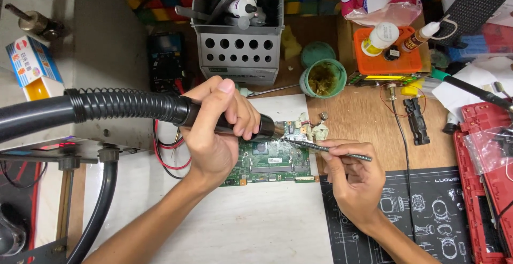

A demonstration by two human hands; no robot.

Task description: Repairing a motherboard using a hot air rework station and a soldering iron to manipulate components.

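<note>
My left hand [216, 128] grips the black handle of a hot air tool [133, 106] with a ribbed black hose, its metal nozzle pointing at the upper part of a green circuit board [267, 162]. My right hand [350, 176] holds thin metal tweezers [320, 146], their tips reaching left to the board just under the nozzle. The board lies flat on a white sheet, partly hidden by my left hand.
A grey perforated tool holder [239, 45] stands behind the board, a green tin of brass wool [322, 78] beside it. An orange box with glue bottles [387, 50], a black multimeter [166, 61], a black mat [427, 216] and a red case [483, 189] lie around.
</note>
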